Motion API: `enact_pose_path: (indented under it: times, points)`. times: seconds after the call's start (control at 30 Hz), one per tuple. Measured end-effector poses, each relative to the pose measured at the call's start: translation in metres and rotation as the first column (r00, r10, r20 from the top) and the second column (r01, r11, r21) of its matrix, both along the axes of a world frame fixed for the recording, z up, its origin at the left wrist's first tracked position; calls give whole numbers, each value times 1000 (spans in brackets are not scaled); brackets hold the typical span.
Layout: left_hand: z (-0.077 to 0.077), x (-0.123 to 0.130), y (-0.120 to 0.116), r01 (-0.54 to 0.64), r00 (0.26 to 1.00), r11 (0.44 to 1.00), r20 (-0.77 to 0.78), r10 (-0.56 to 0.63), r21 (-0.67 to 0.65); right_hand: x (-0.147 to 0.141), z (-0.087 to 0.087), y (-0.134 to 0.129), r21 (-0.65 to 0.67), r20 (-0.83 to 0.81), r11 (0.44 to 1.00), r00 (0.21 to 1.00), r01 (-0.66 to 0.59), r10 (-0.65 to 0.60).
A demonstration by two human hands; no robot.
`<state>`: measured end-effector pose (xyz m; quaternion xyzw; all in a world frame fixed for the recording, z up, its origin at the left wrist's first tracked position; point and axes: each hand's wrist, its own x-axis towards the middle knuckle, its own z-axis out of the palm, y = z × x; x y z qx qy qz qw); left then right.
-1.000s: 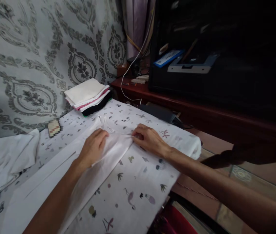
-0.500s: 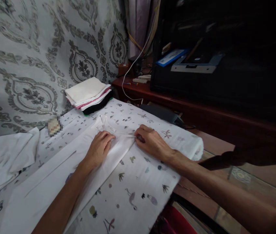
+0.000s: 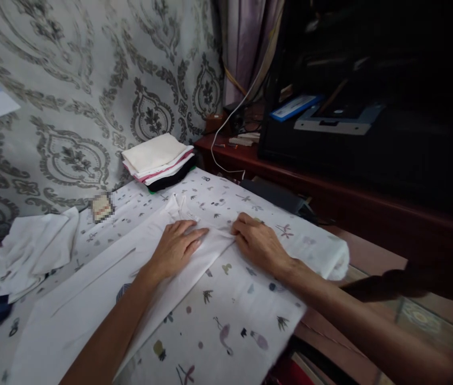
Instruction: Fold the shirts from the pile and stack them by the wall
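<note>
A white collared shirt [image 3: 102, 283] lies partly folded lengthwise on the patterned sheet [image 3: 210, 299], its collar pointing away from me. A bit of dark striped cloth shows on it beside my left forearm. My left hand [image 3: 178, 245] rests on the shirt below the collar, fingers outstretched and thumb apart. With closed fingers, my right hand [image 3: 259, 240] pinches the edge of the shirt at its right side. The fingertips of that hand are partly hidden.
Behind stands a stack of folded clothes [image 3: 156, 158] against the patterned wall covering [image 3: 74, 139]. Crumpled white cloth [image 3: 30, 251] lies at left, near a small blurred-out item [image 3: 101, 207]. A reddish wooden cabinet [image 3: 290, 174] with a dark screen [image 3: 371, 69] borders the right, with a white cable [image 3: 220, 131].
The whole view has shifted slightly, so everything sits a little further right. My left fingers are more spread on the shirt. The right hand keeps its pinch on the edge.
</note>
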<state>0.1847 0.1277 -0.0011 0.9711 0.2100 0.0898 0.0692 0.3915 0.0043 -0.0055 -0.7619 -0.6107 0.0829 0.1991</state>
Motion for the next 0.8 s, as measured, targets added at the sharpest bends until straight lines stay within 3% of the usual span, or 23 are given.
enact_pose_path:
  times: [0.13,0.27,0.43,0.57,0.8]
  points:
    - [1,-1,0,-3,1000,1000,-2,3,-3,4,-3,1,34,-36,999,999,-3,4]
    - [0,-2,2,-2,1000,1000,13,2,-29,8,-6,1,155,-148,988,989,11,12]
    - [-2,-4,10,21,988,987,153,3,-159,11,-3,-3,285,-271,958,958,-15,95]
    - [4,-9,18,7,957,977,284,55,-212,8,1,-4,261,-272,963,952,-67,140]
    - [8,-21,55,-238,947,962,191,260,-131,5,-5,0,146,-116,988,991,-45,62]
